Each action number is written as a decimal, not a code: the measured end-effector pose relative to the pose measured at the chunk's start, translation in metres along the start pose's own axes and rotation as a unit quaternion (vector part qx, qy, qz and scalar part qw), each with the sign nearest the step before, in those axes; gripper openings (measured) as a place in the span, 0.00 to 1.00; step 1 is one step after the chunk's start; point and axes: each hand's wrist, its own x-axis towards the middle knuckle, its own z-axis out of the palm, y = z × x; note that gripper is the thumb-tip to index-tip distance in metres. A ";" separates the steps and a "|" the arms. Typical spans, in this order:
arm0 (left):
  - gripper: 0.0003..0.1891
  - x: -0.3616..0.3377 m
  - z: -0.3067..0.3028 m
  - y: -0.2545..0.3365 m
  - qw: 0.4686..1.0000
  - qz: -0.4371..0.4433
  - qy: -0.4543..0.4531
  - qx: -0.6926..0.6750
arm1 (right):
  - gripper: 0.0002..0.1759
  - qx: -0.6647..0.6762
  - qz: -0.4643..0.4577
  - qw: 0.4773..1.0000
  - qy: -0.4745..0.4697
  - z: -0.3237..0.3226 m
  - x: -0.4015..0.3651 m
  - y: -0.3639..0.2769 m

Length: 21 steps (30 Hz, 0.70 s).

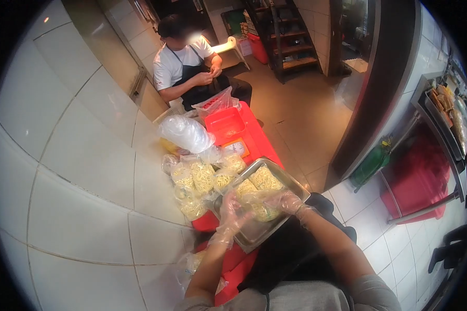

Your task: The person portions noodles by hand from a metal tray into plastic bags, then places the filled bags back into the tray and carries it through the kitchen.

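Both my hands wear clear plastic gloves over a metal tray [249,240]. Between them is a clear bag of pale noodle-like strips [264,210]. My right hand [287,201] is closed on the bag's right side. My left hand [232,213] is at the bag's left side, its fingers apart and partly blurred. More filled bags [265,179] lie in the far part of the tray. Several similar bags [202,178] are piled on the red table to the left.
A red basin [225,123], a small scale [237,147] and clear plastic bags [186,132] stand farther up the red table [259,136]. A seated person [184,62] is beyond it. Tiled wall [88,181] rises at left; a metal rack [446,135] stands right.
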 end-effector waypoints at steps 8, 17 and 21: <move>0.11 0.036 0.035 0.005 0.972 -0.113 -0.013 -0.207 | 0.09 0.038 0.009 0.999 0.026 -0.011 0.014 -0.043; 0.08 0.064 0.010 -0.004 0.991 0.088 0.064 -0.075 | 0.11 -0.121 -0.164 0.978 0.041 -0.012 0.040 -0.105; 0.12 0.033 0.038 -0.025 0.973 -0.145 0.007 -0.181 | 0.17 -0.299 -0.007 0.953 0.039 0.000 0.031 -0.070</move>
